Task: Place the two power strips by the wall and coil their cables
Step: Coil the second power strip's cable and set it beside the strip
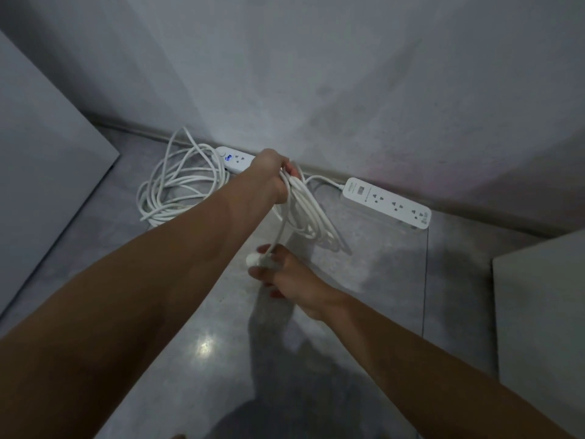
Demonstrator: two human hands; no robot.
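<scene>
White cable [304, 213]: light, limp, springy; loops gathered in left hand [272, 177], closed round them above the floor.
Plug end [253, 259]: pinched by right hand [285, 280]; best hold.
Strips [387, 202], [235, 160]: against the wall.

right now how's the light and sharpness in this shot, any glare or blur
Head view: dim and grey, with a brighter wash on the wall above the left strip; a small glare spot on the glossy floor; the person's shadow falls at bottom centre. The plug in the right hand is motion-blurred, and the wide lens bends the baseboard. The left hand grips the coil.
</scene>
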